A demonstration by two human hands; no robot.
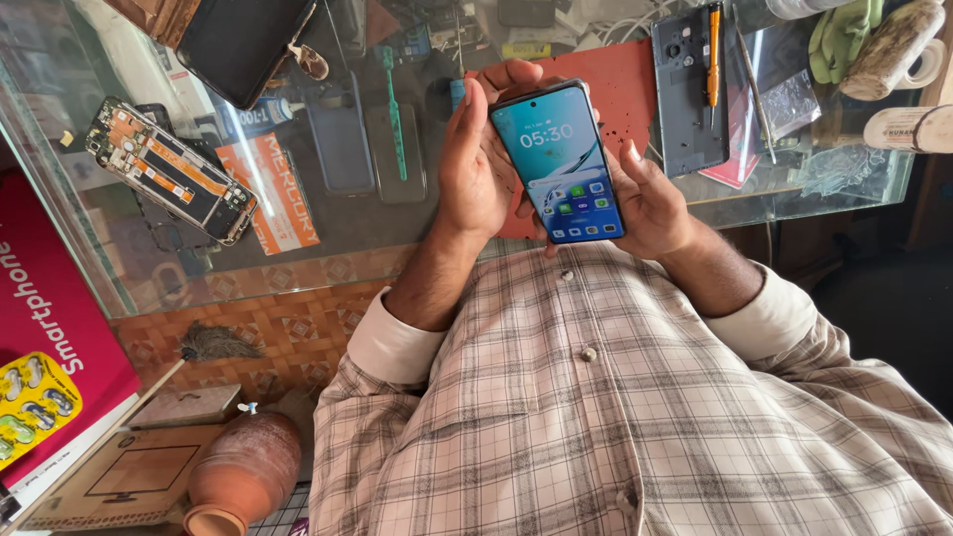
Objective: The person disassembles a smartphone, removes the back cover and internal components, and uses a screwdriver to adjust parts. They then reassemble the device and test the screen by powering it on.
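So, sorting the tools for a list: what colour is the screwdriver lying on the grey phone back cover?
Orange, seen in the head view: the screwdriver lies on the grey phone back cover.

I see a blue-screened phone (560, 164), a red mat (615, 84), an orange screwdriver (714, 55), and my beige-and-brown plaid shirt (615, 427).

Both hands hold a slim rectangular smartphone with a lit blue screen (560, 165) upright above a glass-topped table (298, 248). The left hand (475, 164) grips its left edge, fingers curled over the top; the right hand (650, 199) cups its lower right side. On the glass lie an opened phone with orange internals (169, 169), a grey phone back cover (687, 89) bearing an orange-handled screwdriver (714, 55), and a red mat (615, 89).
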